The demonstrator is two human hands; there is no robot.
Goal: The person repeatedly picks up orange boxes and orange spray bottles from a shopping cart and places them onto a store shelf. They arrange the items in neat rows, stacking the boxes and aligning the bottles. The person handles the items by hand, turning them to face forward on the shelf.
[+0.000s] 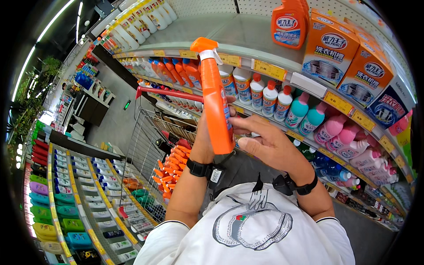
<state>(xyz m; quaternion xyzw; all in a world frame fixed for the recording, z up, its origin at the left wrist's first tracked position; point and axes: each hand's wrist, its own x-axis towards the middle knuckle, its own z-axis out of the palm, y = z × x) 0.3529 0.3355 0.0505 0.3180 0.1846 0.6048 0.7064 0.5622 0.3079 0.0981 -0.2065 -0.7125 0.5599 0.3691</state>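
Observation:
An orange spray bottle [215, 109] with an orange and white trigger head stands tilted in front of me. My left hand [202, 139] holds it from behind, mostly hidden by the bottle; its fingertips show past the label side. The label faces right and is seen edge-on. Beside that side is my right hand [265, 137], index finger pointing to the label and thumb near the bottle's base. Its fingers are apart and grip nothing; whether the fingertip touches the label I cannot tell.
A shopping cart [132, 132] with a red handle [172, 94] stands at left, holding several orange-topped spray bottles [174, 165]. Ahead, a shelf [205, 28] carries orange boxes [331, 49] and another orange spray bottle [288, 26]. Lower shelves hold teal bottles [296, 111]. Display racks [79, 198] flank the left.

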